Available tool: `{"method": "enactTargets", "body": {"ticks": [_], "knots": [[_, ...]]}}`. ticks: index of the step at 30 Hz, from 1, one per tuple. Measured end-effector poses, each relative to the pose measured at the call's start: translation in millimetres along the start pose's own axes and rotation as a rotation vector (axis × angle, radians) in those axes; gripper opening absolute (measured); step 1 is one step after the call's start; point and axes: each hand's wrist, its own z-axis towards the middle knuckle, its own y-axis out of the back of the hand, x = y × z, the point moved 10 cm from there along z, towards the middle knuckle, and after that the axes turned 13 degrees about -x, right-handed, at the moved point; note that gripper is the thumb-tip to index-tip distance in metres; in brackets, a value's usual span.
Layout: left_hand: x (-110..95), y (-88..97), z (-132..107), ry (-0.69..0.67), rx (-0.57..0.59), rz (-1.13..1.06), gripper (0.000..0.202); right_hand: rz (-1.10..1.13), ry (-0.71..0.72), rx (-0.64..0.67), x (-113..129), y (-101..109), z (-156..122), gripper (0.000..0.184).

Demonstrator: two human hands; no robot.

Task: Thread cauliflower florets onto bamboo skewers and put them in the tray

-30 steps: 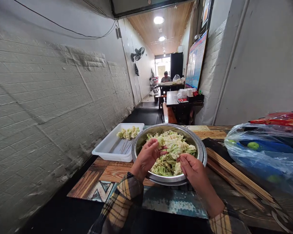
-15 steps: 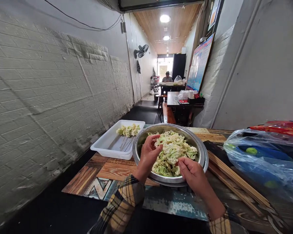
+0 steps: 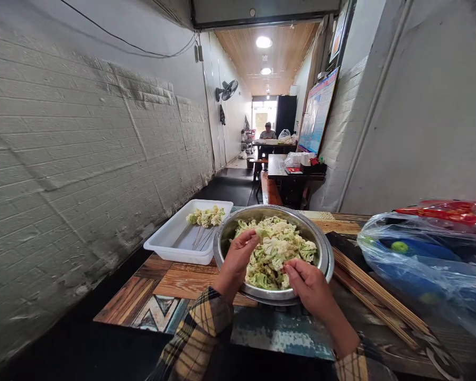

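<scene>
"The grip?"

"The grip of the right hand (image 3: 307,280) was pinched on the edge of pale green-and-white cauliflower florets (image 3: 275,254), heaped in a round silver metal bowl (image 3: 269,294). The left hand (image 3: 237,260) curled over the heap; whether its grip held anything could not be told."

"How was that best done?"

"A light pinch seemed best, the other hand steadying, no crown crushed."

"And beyond?"

"A white rectangular plastic tray (image 3: 178,254) stood beside the bowl, thin tan wooden sticks (image 3: 381,291) lay on its other side, all on a patchwork wood-patterned surface (image 3: 188,281)."
</scene>
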Motion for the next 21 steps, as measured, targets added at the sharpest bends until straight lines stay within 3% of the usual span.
{"method": "enactTargets", "body": {"ticks": [4, 9, 15, 21], "knots": [[-15, 3.4, 0, -0.186, -0.058, 0.108, 0.014, -0.022, 0.034, -0.005, 4, 0, 0, 0.032], [-9, 1.9, -3, -0.119, -0.037, 0.128, 0.016, -0.058, 0.081, -0.003, 8, 0, 1, 0.031], [-22, -11.6, -11, -0.169, 0.071, 0.122, 0.013, -0.078, 0.111, 0.008, 11, -2, 1, 0.032], [-12, -1.0, -2, -0.100, -0.036, 0.045, 0.021, -0.097, 0.126, 0.023, 13, -4, 0, 0.034]]}}
